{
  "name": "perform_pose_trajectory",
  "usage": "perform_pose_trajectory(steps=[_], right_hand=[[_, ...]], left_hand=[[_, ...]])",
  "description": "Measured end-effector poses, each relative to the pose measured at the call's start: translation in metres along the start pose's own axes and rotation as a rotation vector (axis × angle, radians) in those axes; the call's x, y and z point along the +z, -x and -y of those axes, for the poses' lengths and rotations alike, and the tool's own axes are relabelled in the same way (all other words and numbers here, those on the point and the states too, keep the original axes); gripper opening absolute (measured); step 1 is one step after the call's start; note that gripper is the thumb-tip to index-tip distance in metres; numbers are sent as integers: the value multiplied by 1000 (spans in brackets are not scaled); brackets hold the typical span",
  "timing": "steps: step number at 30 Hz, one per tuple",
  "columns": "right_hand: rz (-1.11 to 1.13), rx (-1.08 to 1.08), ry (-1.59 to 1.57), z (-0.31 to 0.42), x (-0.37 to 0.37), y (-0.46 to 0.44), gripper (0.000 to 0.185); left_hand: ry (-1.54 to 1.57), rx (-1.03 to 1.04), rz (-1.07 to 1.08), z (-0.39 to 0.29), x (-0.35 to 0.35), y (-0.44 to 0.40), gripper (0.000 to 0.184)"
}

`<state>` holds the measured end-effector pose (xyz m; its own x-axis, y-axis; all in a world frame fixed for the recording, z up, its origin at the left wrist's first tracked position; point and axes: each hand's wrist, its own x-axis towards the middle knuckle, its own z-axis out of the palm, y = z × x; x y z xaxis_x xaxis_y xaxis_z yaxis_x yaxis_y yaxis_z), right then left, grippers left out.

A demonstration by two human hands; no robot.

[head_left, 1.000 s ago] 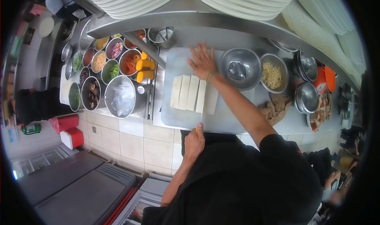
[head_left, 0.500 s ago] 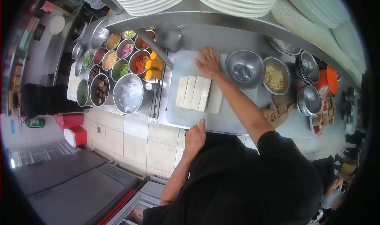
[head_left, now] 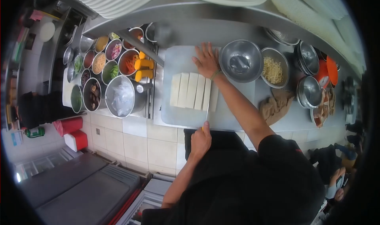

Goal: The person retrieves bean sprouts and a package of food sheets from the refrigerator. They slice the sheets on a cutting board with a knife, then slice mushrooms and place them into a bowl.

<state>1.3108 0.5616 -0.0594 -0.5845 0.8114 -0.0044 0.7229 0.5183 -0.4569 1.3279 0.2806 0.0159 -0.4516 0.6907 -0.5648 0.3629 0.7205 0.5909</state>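
A pale cutting board (head_left: 233, 110) bears a block of what looks like white tofu (head_left: 185, 90), divided lengthwise into several upright strips. My left hand (head_left: 200, 141), fingers wrapped around the handle, holds a knife (head_left: 208, 113) at the near end of the block. The knife's thin blade lies along the right-hand strips, its far part hard to make out. Palm down with fingers spread, my right hand (head_left: 206, 61) rests on the board beyond the block. A steel mixing bowl (head_left: 241, 72) stands just right of that hand.
Steel containers of chopped vegetables, including shredded carrot (head_left: 128, 63), stand left, beside a plastic-lined pot (head_left: 134, 100). Right are a bowl of bean sprouts (head_left: 273, 70), a brown cloth (head_left: 275, 106) and stacked bowls (head_left: 309, 91). Overhead runs a metal shelf (head_left: 217, 12) holding plates.
The camera view has shifted slightly. The knife in my left hand has moved right along the block, where another narrow strip now shows. My right hand stays spread on the board.
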Motion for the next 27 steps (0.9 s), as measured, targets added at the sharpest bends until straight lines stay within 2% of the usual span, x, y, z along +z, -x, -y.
perform_pose_trajectory(steps=[3,7,9,11,12,14,17,18,19,21,24,25,26,27], right_hand=[[13,-11,27,-4,-2,-2,66],[-69,-45,-16,12,-5,1,62],[-48,-52,-10,28,-13,7,61],[-187,-225,-232,58,-42,21,58],[-185,-229,-231,68,-59,31,58],[-262,-369,-496,88,-93,61,53],[-287,-99,-827,79,-89,112,45],[-274,101,-922,68,-75,126,42],[-229,319,-933,56,-69,138,43],[-182,506,-785,19,-33,155,61],[-107,638,-763,18,-15,170,70],[-87,610,-642,20,-11,168,77],[-101,625,-726,25,-7,168,82],[-74,611,-572,16,18,161,89]], left_hand=[[-46,-32,-14,-7,6,2,71],[-14,46,-32,9,-5,-3,70],[177,79,-65,29,-13,0,71],[276,27,-58,27,-42,29,69],[368,-25,-55,26,-62,43,68],[384,-168,-79,41,-98,63,66],[310,-279,-181,83,-145,82,70],[298,-339,-196,94,-159,85,72],[285,-366,-189,106,-172,87,73],[293,-389,-165,129,-189,90,72],[249,-385,-122,150,-209,91,70],[213,-370,-92,153,-213,87,69],[190,-405,-87,154,-217,84,68],[160,-433,-74,153,-222,83,67]])
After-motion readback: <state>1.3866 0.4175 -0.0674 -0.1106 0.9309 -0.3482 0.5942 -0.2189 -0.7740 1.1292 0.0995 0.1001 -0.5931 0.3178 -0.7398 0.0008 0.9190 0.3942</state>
